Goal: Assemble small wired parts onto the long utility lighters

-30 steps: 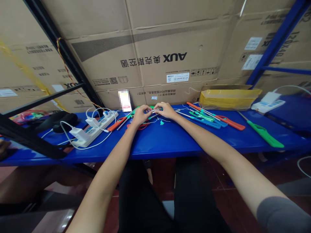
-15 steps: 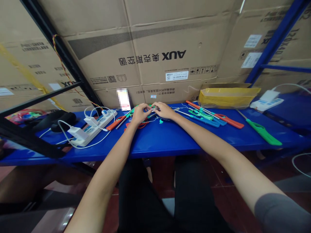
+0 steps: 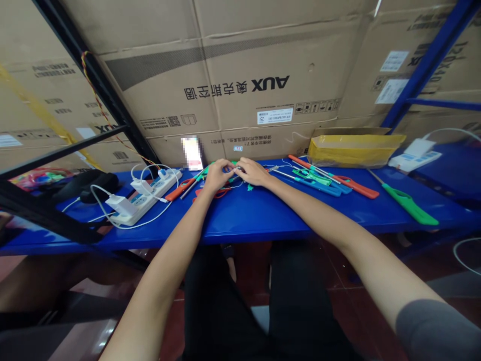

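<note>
My left hand (image 3: 218, 175) and my right hand (image 3: 252, 172) meet at the back of the blue table (image 3: 263, 215). The fingertips of both are pinched together on something too small to make out. Around them lie loose green and red parts and thin wires. A small green piece (image 3: 250, 187) sits just in front of my right hand. To the left of my left hand is an orange-red lighter (image 3: 180, 189) with a metal rod beside it. Right of my right hand lie blue lighters (image 3: 319, 185), a green frame part and a red lighter (image 3: 356, 187).
A white power strip (image 3: 152, 196) with chargers and cables is at the left. A phone (image 3: 193, 154) leans on the cardboard behind. A yellow-taped box (image 3: 347, 150), a green lighter (image 3: 409, 204) and another power strip (image 3: 415, 159) stand right. Shelf posts rise on both sides.
Both hands stay at nearly the same place, with the fingers slightly shifted and my right fingertips closer to my left ones. The view has moved very slightly.
</note>
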Demonstrator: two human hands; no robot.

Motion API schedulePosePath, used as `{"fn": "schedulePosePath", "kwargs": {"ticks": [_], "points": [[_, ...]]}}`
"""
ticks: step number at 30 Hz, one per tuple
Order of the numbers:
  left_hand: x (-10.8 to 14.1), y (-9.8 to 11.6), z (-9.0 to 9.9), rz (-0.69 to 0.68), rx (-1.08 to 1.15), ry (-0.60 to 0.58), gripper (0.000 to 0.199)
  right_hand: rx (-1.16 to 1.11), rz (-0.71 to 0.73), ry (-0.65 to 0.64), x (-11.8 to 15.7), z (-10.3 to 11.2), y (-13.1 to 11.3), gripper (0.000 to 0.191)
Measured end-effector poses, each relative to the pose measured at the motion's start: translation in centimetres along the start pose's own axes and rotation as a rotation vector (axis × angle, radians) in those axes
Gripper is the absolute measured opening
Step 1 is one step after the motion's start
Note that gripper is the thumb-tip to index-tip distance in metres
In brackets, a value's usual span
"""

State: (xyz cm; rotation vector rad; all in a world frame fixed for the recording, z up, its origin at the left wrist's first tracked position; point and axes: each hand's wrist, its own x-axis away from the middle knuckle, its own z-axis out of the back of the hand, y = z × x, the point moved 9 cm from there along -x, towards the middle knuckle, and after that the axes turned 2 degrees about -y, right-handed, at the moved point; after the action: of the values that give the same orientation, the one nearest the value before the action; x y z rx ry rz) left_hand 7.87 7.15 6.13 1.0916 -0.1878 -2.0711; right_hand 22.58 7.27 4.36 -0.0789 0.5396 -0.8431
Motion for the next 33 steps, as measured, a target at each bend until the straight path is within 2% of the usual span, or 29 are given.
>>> {"fn": "schedulePosePath", "kwargs": {"ticks": [8, 13, 24, 33], "points": [[0.1, 0.2, -0.1, -0.007, -0.051, -0.004, 0.014, -0.008, -0.126, 0.094, -0.1, 0.7, 0.0, 0.027], [0.0, 0.1, -0.3, 0.004, -0.076, -0.027, 0.015, -0.046, -0.190, 0.109, -0.2, 1.0, 0.0, 0.022], [0.0, 0.3, -0.1, 0.030, -0.057, -0.043, 0.003, 0.023, -0.180, 0.062, 0.1, 0.8, -0.2, 0.026], [0.0, 0.2, -0.1, 0.051, -0.014, -0.042, 0.004, 0.057, -0.162, 0.027, 0.3, 0.7, -0.5, 0.032]]}}
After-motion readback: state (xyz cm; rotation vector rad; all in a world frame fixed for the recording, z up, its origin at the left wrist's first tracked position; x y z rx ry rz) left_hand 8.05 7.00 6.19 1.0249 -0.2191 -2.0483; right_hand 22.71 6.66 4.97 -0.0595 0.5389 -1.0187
